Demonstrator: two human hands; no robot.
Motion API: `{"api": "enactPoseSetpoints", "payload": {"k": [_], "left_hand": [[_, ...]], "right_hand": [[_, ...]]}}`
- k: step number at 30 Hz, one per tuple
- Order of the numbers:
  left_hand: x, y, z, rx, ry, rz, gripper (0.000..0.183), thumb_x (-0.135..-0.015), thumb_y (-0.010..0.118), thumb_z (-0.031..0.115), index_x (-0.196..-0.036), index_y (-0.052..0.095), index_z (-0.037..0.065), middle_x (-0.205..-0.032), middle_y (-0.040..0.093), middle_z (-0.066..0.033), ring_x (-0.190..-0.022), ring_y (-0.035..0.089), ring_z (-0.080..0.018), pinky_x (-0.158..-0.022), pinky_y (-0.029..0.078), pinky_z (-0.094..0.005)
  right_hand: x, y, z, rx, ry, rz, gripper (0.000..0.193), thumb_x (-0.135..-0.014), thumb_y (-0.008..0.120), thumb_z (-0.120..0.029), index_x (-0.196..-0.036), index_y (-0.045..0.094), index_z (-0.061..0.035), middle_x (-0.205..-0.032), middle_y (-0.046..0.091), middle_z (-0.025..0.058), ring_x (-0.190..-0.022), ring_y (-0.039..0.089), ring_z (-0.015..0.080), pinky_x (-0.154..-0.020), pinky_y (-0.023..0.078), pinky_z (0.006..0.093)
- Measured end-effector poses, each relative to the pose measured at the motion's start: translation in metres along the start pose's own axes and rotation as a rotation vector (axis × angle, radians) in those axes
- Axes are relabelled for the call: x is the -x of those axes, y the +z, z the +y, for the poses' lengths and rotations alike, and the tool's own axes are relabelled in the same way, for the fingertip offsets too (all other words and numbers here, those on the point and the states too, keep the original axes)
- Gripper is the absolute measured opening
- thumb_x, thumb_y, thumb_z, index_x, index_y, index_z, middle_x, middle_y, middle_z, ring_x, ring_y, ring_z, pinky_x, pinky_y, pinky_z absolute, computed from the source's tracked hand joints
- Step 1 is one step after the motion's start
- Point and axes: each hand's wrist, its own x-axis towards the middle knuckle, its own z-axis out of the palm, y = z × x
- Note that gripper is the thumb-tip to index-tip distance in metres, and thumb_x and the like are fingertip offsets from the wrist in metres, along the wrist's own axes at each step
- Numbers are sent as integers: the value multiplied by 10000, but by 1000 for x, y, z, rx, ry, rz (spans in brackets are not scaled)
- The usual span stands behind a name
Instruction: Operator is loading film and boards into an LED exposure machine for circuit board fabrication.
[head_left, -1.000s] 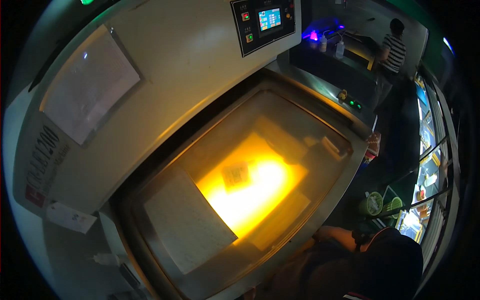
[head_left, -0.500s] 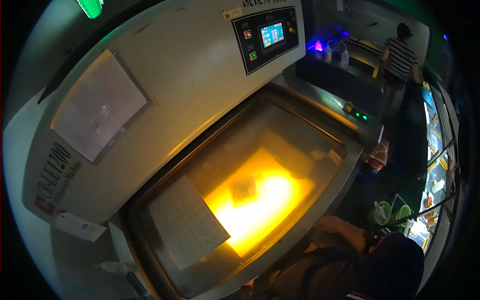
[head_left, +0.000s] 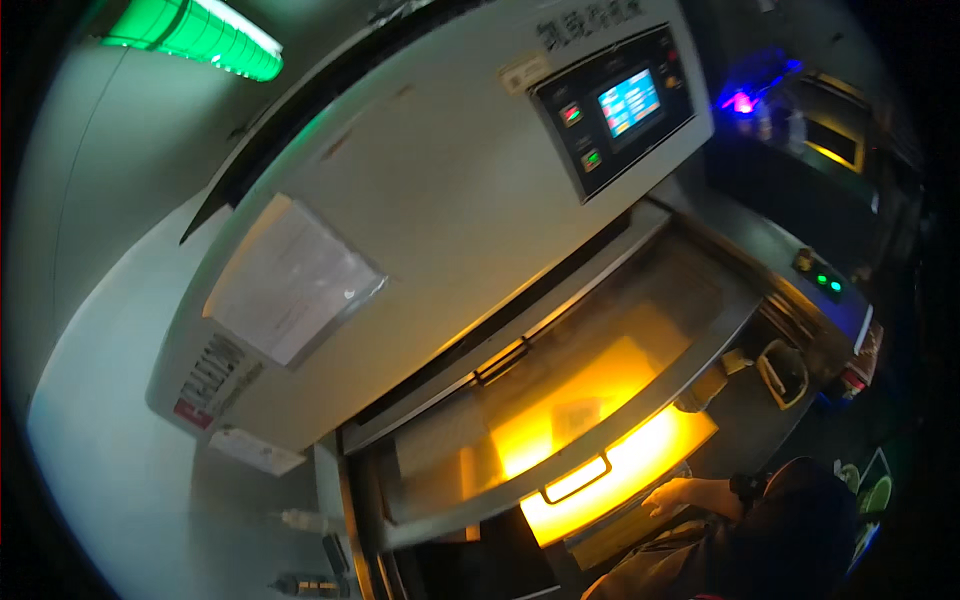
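Left to right: framed transparent lid [head_left: 600,440], tilted; its black front handle [head_left: 578,490], before the yellow-lit panel [head_left: 640,470]; right hand [head_left: 672,495], near that panel, fingers partly bent, any hold indiscernible. Left hand, out of view, cannot be judged.

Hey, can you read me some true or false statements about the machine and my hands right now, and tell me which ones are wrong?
1. A dark band circles the wrist of your right hand. True.
2. The lit surface below the handle glows green. False: it glows yellow.
3. A sheet of paper is on the machine front, left of the control panel in the picture. True.
4. The screen is dark. False: the screen is lit, mostly blue.
5. Your left hand grips the handle. False: no hand is on the handle, and your left hand is out of view.
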Motion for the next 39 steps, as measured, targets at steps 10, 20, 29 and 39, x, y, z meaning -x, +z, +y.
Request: {"api": "enactPoseSetpoints", "payload": {"k": [10, 20, 29, 39], "left_hand": [[126, 15, 0, 218, -162, 194, 600, -897, 721, 329, -1393, 538, 45, -1279, 645, -180, -1202, 615, -273, -1010, 480, -365], [148, -90, -35, 35, -148, 209, 633, -901, 689, 384, -1408, 526, 41, -1360, 590, -206, -1247, 585, -322, -1034, 462, -395], [186, -212, -101, 24, -24, 188, 623, -946, 634, 349, -1443, 472, 11, -1400, 563, -199, -1294, 548, -313, -1063, 436, -388], [198, -253, -38, 503, 323, -260, 645, -966, 634, 229, -1488, 356, -31, -1458, 495, -183, -1336, 494, -246, -1109, 379, -345]], "right_hand": [[-51, -67, -42, -57, -255, 252, 509, -942, 600, -403, -1349, 575, -98, -1332, 615, 162, -1229, 575, 354, -1054, 433, 490], [-62, -100, -166, 13, -515, 803, 424, -889, 684, -267, -1273, 621, -97, -1296, 633, 135, -1250, 551, 322, -1078, 410, 469], [-52, 26, -235, 342, 368, 686, 500, -762, 719, -577, -934, 736, -107, -935, 715, 106, -962, 669, 287, -913, 450, 493], [69, 115, -338, 242, 640, 609, 561, -778, 681, -601, -905, 752, -59, -833, 719, 177, -811, 700, 362, -761, 549, 472]]}}
